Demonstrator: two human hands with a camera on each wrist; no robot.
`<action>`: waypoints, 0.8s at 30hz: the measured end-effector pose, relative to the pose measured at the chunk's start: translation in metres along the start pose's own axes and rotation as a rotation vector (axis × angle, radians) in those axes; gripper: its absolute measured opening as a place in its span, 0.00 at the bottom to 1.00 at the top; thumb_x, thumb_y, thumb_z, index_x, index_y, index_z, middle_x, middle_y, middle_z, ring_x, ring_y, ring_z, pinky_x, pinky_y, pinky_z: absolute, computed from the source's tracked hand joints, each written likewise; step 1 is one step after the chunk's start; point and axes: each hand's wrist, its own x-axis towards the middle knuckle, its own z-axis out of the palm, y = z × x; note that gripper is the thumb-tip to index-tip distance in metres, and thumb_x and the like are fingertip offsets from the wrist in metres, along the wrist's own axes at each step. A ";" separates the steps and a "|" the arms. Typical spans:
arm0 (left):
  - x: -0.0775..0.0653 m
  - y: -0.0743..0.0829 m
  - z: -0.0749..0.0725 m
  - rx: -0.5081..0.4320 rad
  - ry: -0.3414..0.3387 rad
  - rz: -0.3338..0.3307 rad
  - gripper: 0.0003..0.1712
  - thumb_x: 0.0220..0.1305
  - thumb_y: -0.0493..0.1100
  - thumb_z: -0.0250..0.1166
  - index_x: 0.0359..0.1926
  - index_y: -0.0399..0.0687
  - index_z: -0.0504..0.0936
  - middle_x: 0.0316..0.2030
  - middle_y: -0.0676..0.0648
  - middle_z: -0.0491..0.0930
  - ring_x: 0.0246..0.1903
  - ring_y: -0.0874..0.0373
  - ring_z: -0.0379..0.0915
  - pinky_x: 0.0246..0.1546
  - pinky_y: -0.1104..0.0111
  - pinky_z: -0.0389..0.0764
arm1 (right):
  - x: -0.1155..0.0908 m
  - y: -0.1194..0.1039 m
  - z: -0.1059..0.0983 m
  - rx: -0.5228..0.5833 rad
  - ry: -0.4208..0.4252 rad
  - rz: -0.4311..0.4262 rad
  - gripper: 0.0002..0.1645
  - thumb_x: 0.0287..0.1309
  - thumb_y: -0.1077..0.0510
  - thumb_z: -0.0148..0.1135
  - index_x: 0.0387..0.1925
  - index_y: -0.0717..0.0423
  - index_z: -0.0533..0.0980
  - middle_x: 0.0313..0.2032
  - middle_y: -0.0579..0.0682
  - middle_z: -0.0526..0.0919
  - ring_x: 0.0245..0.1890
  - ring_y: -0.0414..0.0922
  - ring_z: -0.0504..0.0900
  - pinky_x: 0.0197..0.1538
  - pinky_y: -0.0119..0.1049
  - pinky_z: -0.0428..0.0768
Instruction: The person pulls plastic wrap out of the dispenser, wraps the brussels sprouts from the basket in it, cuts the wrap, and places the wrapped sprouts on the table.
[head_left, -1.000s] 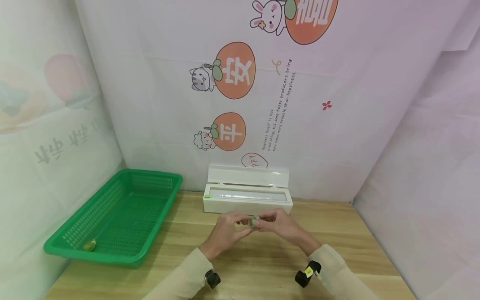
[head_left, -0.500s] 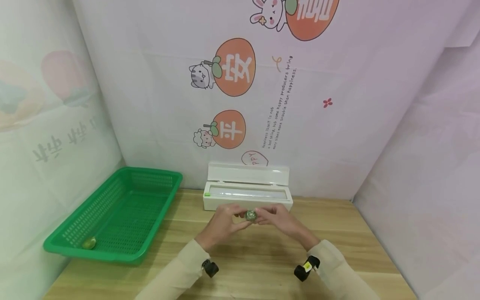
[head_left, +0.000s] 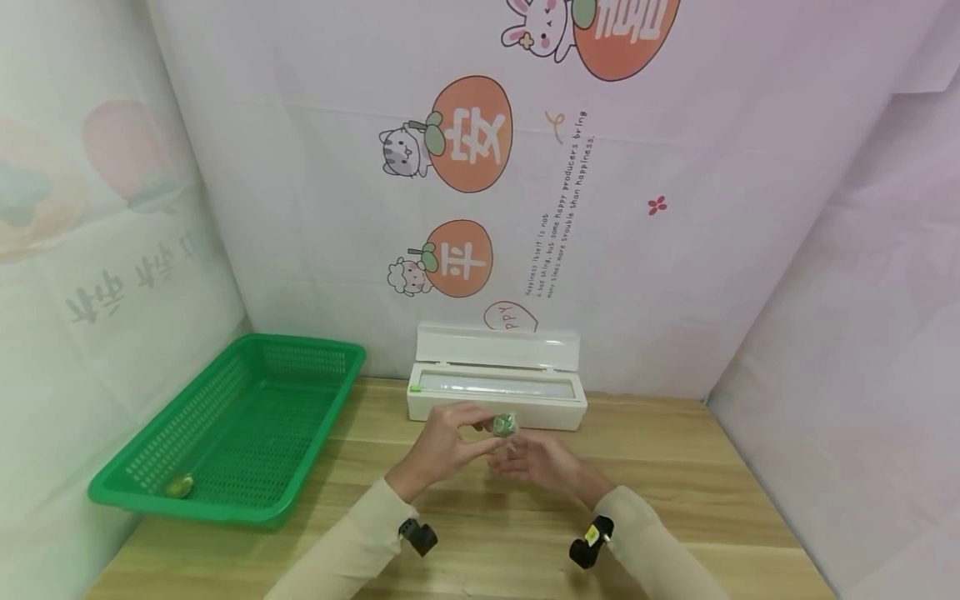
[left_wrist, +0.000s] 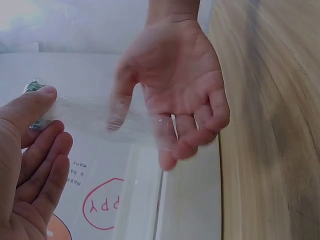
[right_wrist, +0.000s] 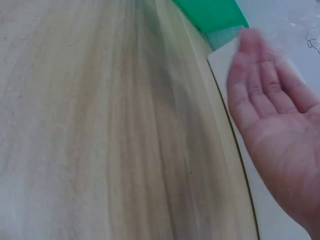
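Between the thumb and fingers of my left hand (head_left: 442,446), a small green thing (head_left: 505,425) wrapped in clear plastic film is pinched. Its exact kind is hidden by the wrap. From it a loose tail of the film (left_wrist: 95,112) stretches toward my right hand (head_left: 546,462). In the left wrist view that right hand is blurred, palm showing, fingers loosely extended behind or against the film; whether they touch it I cannot tell. Just behind both hands stands a white cling film box (head_left: 495,412) with its lid raised.
At the left is a green plastic basket (head_left: 202,514), with a small yellow-green shiny thing (head_left: 179,486) in its near left corner. Printed white cloth (head_left: 322,208) hangs behind and at both sides of the wooden table (head_left: 675,492).
The right hand has let go of the wrapped thing and dropped slightly below it, its fingers spreading. The left hand keeps its pinch and has risen a little; the film tail now shows.
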 end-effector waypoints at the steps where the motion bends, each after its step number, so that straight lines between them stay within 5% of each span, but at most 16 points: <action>1: 0.000 0.000 -0.001 0.000 0.000 0.001 0.17 0.60 0.41 0.79 0.50 0.42 0.90 0.41 0.48 0.92 0.37 0.61 0.86 0.40 0.67 0.89 | 0.001 0.001 0.000 0.023 -0.004 -0.003 0.23 0.82 0.49 0.41 0.62 0.49 0.78 0.54 0.47 0.86 0.56 0.45 0.83 0.68 0.43 0.80; 6: -0.001 -0.003 -0.010 0.034 -0.006 -0.005 0.16 0.61 0.41 0.79 0.50 0.44 0.90 0.41 0.49 0.92 0.37 0.58 0.88 0.40 0.68 0.89 | -0.001 0.001 -0.006 -0.001 0.108 -0.056 0.15 0.81 0.58 0.49 0.43 0.46 0.83 0.36 0.37 0.84 0.39 0.34 0.80 0.52 0.31 0.81; 9: -0.003 -0.009 -0.015 0.074 -0.023 -0.005 0.15 0.61 0.41 0.79 0.49 0.44 0.90 0.40 0.49 0.92 0.37 0.58 0.88 0.41 0.69 0.89 | -0.007 -0.006 -0.012 -0.134 0.215 -0.064 0.09 0.79 0.57 0.55 0.45 0.54 0.81 0.35 0.39 0.82 0.37 0.34 0.79 0.48 0.30 0.82; 13: -0.009 -0.018 -0.015 0.138 -0.042 0.023 0.15 0.60 0.41 0.79 0.47 0.43 0.90 0.39 0.49 0.91 0.36 0.60 0.86 0.42 0.74 0.87 | -0.012 -0.018 -0.016 -0.340 0.314 -0.054 0.18 0.76 0.52 0.60 0.50 0.66 0.79 0.34 0.43 0.82 0.37 0.37 0.80 0.48 0.35 0.85; 18: -0.018 -0.028 -0.012 0.192 -0.042 0.083 0.15 0.57 0.39 0.80 0.45 0.41 0.90 0.38 0.48 0.90 0.35 0.61 0.86 0.41 0.77 0.87 | -0.017 -0.032 -0.015 -0.466 0.346 -0.030 0.20 0.76 0.51 0.62 0.50 0.66 0.79 0.39 0.52 0.82 0.40 0.44 0.82 0.57 0.47 0.88; 24: -0.025 -0.032 -0.008 0.288 -0.039 0.152 0.16 0.55 0.40 0.82 0.44 0.40 0.91 0.38 0.48 0.90 0.36 0.61 0.87 0.41 0.76 0.87 | -0.025 -0.045 -0.005 -0.559 0.373 -0.007 0.18 0.76 0.52 0.62 0.49 0.66 0.81 0.36 0.49 0.82 0.37 0.43 0.81 0.54 0.44 0.88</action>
